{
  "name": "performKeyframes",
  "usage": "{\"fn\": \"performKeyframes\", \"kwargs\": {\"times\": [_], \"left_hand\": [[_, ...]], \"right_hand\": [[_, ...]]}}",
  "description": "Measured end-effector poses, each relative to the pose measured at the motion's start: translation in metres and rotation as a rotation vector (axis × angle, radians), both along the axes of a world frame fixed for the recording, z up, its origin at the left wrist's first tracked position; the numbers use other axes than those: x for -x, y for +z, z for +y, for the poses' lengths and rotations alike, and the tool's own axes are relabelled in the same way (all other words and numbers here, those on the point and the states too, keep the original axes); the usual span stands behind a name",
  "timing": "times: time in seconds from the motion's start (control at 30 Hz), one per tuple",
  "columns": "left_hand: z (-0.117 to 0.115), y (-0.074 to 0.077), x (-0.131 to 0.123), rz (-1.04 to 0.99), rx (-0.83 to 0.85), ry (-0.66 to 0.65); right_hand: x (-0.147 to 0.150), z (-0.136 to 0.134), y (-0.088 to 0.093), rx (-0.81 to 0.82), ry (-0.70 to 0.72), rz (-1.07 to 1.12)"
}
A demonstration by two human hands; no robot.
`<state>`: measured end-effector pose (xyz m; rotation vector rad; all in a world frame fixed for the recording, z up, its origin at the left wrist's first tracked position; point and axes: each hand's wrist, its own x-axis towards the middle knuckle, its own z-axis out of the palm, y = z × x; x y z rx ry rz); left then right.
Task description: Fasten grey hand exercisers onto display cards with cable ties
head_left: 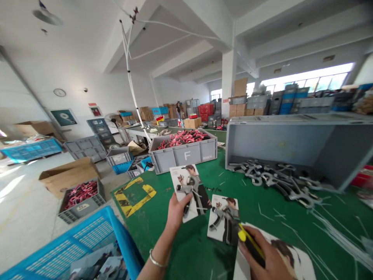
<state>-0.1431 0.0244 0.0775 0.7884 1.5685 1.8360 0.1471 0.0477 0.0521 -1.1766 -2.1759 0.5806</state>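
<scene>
My left hand [175, 212] grips a picture card [178, 175] with a grey-and-black plier-like hand tool [192, 187] lying against its front, thumb over the front. My right hand [266, 254] is closed around a yellow-and-black handled tool [253, 243]; its exact kind is unclear. Just left of that tool, a second card [214, 230] lies on the green table, with a similar grey-and-black hand tool [223, 218] on it. Under and beside my right hand are more printed cards [301, 258], partly covered by the hand.
A grey crate [198, 153] full of red-handled tools stands at the table's [163, 198] far edge. At right, a tipped grey bin [279, 136] has loose grey tools [279, 182] spilling out. Thin white strips [335, 233] lie at right. A blue basket [58, 249] holds carded tools at lower left.
</scene>
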Motion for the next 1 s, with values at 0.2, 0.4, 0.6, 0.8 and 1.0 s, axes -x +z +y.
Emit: {"fn": "performKeyframes", "kwargs": {"times": [0.2,0.4,0.6,0.8,1.0], "left_hand": [[-0.029,0.016,-0.033,-0.190,0.096,-0.338],[-0.030,0.014,-0.058,-0.221,0.144,-0.440],[-0.024,0.008,-0.070,-0.216,0.166,-0.531],[-0.026,0.002,-0.074,-0.256,0.183,-0.521],[-0.030,0.013,-0.079,-0.272,0.161,-0.516]], "right_hand": [[-0.014,0.019,0.013,-0.264,0.115,-0.172],[-0.024,0.026,0.028,-0.445,0.206,-0.336],[-0.024,0.020,0.024,-0.434,0.152,-0.355],[-0.023,0.019,0.019,-0.246,0.170,-0.378],[-0.021,0.011,0.039,0.229,0.309,-0.157]]}}
